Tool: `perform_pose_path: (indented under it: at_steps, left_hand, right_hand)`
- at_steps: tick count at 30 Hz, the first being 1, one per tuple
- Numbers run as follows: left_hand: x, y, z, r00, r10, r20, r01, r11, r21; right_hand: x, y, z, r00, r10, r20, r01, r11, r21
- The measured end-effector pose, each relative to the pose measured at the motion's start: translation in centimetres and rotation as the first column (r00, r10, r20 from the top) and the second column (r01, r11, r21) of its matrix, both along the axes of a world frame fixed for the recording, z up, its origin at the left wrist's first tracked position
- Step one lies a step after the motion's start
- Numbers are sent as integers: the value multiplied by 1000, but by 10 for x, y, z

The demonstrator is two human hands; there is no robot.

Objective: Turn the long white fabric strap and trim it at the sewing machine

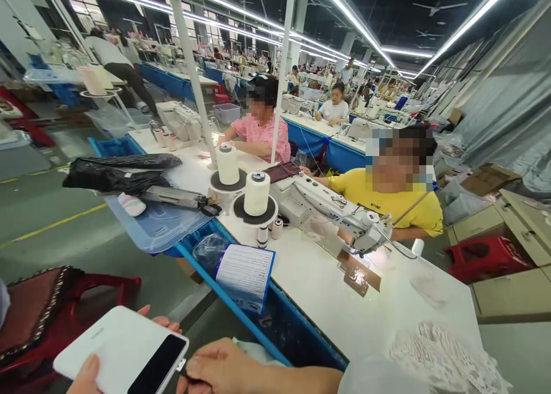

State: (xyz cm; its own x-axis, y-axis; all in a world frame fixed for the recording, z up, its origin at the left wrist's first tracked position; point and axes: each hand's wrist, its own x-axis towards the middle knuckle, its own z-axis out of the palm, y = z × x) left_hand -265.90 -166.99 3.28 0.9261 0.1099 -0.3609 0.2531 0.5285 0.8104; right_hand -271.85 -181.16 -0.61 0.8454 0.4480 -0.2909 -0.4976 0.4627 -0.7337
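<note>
A white power bank (112,348) with a black panel along its right side is at the lower left. My left hand (88,377) is closed around it, the thumb on top and the fingertips showing past the far edge. My right hand (215,365) pinches a dark cable whose white-and-metal plug (181,365) is at the power bank's right edge. Whether the plug is fully in the port cannot be made out. The right forearm reaches in from the lower right, below a blue trough (275,325) along the white sewing table (301,285).
A sewing machine (336,205), thread cones (257,194) and white lace (443,354) are on the table. Beyond it sit a person in yellow (387,205) and one in pink (267,136). A printed sheet (245,273) hangs by the trough; a red stool (77,302) stands left.
</note>
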Motion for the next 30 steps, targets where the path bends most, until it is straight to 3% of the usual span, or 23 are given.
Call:
perform_pose_path:
  at_steps: [5, 8, 17, 22, 30]
  left_hand:
    - [2, -16, 7, 998, 36, 47, -30, 993, -117]
    - [3, -24, 8, 997, 5, 80, 10, 981, -194]
    - [-2, -13, -8, 999, 11, 52, 6, 948, -318]
    - [-2, -10, -9, 995, -31, 97, 67, 916, -395]
    - [-10, -17, -7, 982, -21, 185, 85, 935, -346]
  right_hand:
    - [-8, -3, 16, 997, -77, 16, 78, 997, -18]
    - [-11, -2, 21, 990, -134, 36, 136, 989, -61]
    - [-11, 5, 16, 993, -18, 117, 35, 989, -145]
    - [-12, 7, 14, 992, 14, 122, 21, 960, -280]
    - [-12, 5, 11, 997, -49, 60, 59, 982, -177]
